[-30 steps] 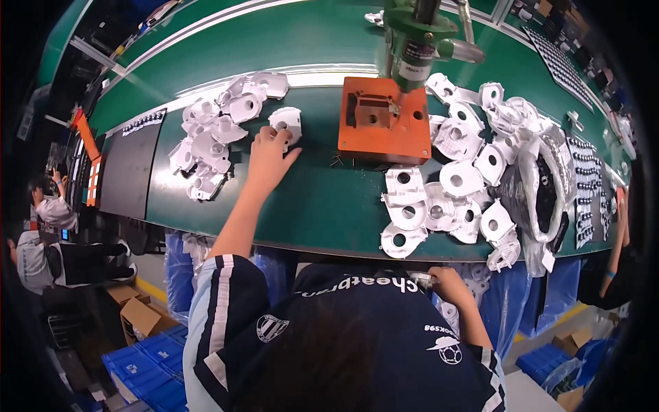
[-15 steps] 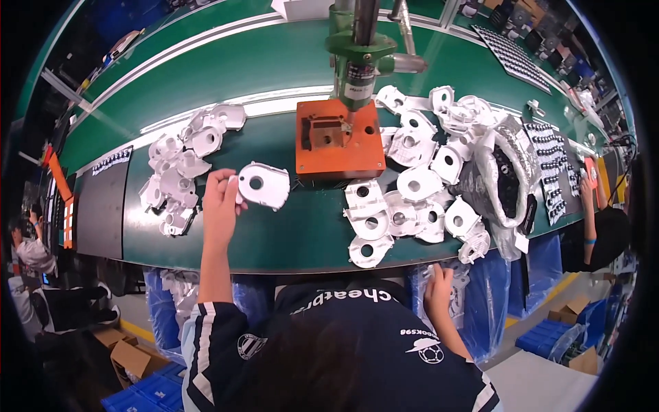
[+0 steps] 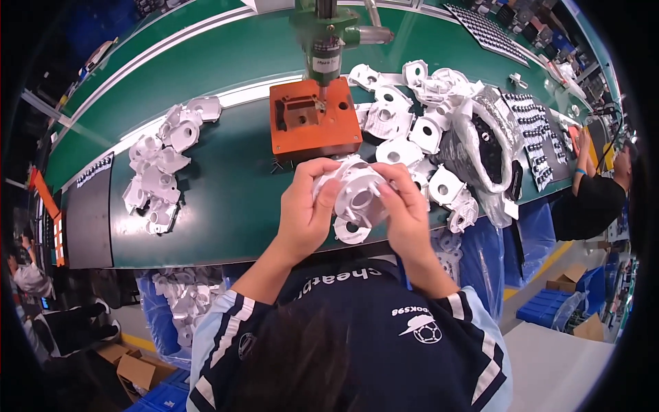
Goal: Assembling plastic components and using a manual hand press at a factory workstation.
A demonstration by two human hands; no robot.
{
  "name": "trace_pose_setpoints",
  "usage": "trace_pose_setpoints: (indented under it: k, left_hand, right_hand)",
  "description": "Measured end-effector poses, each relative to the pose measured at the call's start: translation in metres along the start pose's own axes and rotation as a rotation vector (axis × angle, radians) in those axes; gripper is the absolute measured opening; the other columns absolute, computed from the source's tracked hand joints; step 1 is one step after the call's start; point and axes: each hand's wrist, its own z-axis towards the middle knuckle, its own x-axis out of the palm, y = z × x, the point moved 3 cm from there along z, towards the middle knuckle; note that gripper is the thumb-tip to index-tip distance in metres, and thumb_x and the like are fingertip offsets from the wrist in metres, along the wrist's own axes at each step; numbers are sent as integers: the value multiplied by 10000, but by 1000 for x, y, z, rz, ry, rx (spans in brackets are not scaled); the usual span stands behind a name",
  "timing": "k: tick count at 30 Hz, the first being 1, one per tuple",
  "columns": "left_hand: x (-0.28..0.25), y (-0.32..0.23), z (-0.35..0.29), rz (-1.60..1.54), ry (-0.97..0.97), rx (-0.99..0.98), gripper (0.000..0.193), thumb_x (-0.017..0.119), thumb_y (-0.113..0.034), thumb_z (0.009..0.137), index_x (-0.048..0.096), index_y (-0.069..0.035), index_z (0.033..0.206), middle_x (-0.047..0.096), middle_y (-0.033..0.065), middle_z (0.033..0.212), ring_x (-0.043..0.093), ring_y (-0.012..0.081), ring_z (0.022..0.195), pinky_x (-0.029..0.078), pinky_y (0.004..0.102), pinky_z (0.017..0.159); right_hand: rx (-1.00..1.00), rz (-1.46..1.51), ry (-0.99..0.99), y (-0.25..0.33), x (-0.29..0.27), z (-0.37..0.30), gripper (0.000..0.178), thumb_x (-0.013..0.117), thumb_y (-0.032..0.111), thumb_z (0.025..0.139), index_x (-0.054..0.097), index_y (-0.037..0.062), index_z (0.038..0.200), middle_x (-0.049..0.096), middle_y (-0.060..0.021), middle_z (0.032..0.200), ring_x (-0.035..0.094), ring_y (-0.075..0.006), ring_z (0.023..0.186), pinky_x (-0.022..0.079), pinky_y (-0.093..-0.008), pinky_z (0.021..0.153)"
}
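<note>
White plastic housing [image 3: 358, 196] gripped by left hand [image 3: 307, 209] and right hand [image 3: 406, 214], before orange fixture [image 3: 314, 120].

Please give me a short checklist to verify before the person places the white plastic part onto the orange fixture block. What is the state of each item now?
1. Round white plastic housing part held by both hands: ok, left hand and right hand grip it from each side.
2. Part lifted off the green work table: ok, it is held above the table's near edge.
3. Orange fixture block free of another part: ok, its recess looks empty.
4. Green press head raised enough above the block: cannot tell, its tip looks close to the block.
5. Orientation of the part for the recess: cannot tell.
6. Pile of white parts on the left away from the block: ok.
</note>
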Motion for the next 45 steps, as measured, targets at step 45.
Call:
trace_pose_setpoints:
  k: [45]
  left_hand:
    - [-37, 86, 103, 814, 270, 374, 112, 608, -99, 788, 564, -52, 880, 515, 117, 1009, 574, 313, 840, 491, 392, 705]
  right_hand:
    - [182, -951, -464, -40, -285, 47, 258, 615, 79, 777, 619, -25, 1013, 656, -117, 773, 623, -177, 683, 490, -298, 638]
